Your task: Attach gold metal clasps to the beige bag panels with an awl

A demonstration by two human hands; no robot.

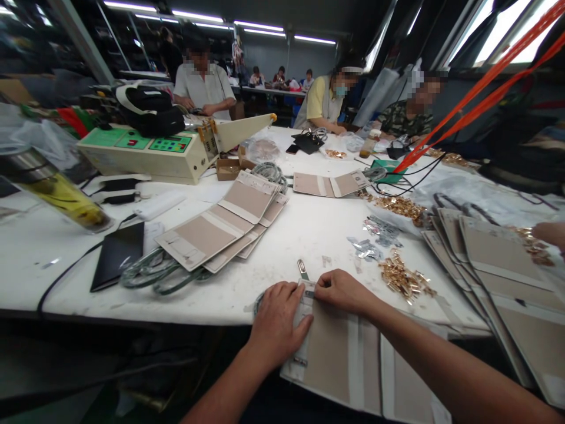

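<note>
A beige panel [331, 359] with pale strips lies at the table's front edge, partly over it. My left hand [280, 321] rests flat on the panel's left end, fingers spread. At the panel's upper left corner my right hand [338, 288] is closed, thumb and fingertips pinched beside a small metal piece; what they hold is too small to make out. A metal buckle-like tab [302, 269] sticks up just beyond the left fingertips. Gold-coloured metal parts [404, 277] and flat silver pieces [366, 247] lie in piles beyond my right forearm.
Stacked beige panels [198, 235] with grey-green cords lie left; more panels [503, 265] stand right. A cream machine [141, 153], a tilted bottle [57, 191] and a black pouch [119, 256] are left. Orange straps [477, 88] hang right. People work across the table [326, 224].
</note>
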